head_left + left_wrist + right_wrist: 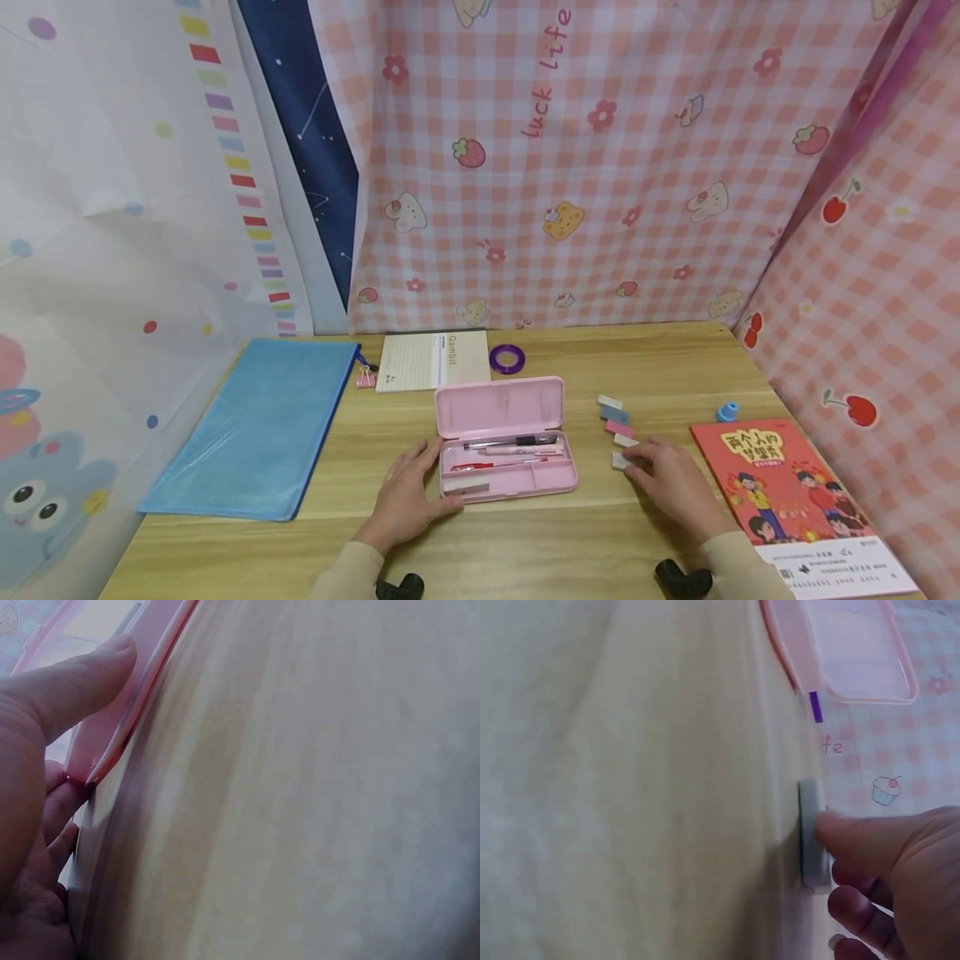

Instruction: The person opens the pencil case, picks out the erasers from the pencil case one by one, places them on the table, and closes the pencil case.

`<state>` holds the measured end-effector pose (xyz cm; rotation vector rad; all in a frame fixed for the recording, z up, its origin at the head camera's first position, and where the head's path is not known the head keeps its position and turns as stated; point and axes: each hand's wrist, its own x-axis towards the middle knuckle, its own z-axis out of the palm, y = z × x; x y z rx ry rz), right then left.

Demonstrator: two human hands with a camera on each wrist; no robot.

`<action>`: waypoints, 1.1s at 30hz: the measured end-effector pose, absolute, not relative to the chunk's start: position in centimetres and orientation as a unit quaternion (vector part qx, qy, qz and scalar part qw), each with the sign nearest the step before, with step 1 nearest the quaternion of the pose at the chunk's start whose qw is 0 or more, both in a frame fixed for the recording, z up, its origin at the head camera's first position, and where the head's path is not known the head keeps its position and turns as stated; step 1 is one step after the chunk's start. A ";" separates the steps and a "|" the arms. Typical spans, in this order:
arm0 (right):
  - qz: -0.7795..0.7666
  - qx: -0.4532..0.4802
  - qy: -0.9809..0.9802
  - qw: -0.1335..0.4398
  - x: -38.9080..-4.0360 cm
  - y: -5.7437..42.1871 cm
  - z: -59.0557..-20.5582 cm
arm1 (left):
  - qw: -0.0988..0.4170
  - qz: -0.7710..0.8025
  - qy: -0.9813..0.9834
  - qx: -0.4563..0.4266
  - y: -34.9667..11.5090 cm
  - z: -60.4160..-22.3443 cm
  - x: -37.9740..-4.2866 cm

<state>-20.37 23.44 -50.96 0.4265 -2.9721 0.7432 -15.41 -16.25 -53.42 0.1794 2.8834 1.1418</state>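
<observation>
A pink pencil case [555, 492] lies unfolded on the table, its lid [498, 408] tilted back. Inside are a black pen [517, 442], a red pen [517, 462], a pale pink pen and, in the front compartment, a pale bar [467, 486]. My left hand [408, 500] holds the case's left front corner, thumb along the front edge, fingers at the left end. My right hand [671, 483] pinches a greyish-white eraser [812, 836] at the table surface. Beyond it sit other small eraser-like blocks: white, blue [614, 414], pink [619, 429] and another white [626, 441].
A blue zip folder [255, 433] lies at left, beside a pink binder clip [366, 379]. Behind the case are a notebook [420, 362] and a purple tape roll [507, 359]. A red book [787, 483] and small blue object [727, 412] lie at right.
</observation>
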 end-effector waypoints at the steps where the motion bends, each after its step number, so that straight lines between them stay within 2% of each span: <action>1: 0.242 0.134 -0.961 0.029 -20.3 23.4 -50.9 | 0.016 0.368 0.928 0.060 -16.2 -53.4 -15.4; 7: 0.287 0.142 -0.945 0.063 -20.1 21.2 -49.9 | 0.016 0.367 0.929 0.055 -16.3 -53.5 -15.4; 13: 0.310 0.222 -0.921 0.081 -19.7 15.6 -49.6 | 0.019 0.365 0.929 0.057 -16.3 -53.8 -15.6; 23: 0.277 0.353 -0.893 0.037 -18.9 6.1 -50.0 | 0.016 0.365 0.929 0.058 -16.3 -53.6 -15.7; 33: 0.241 0.389 -0.889 0.018 -19.1 4.0 -50.4 | 0.002 0.359 0.931 0.068 -16.4 -53.9 -15.6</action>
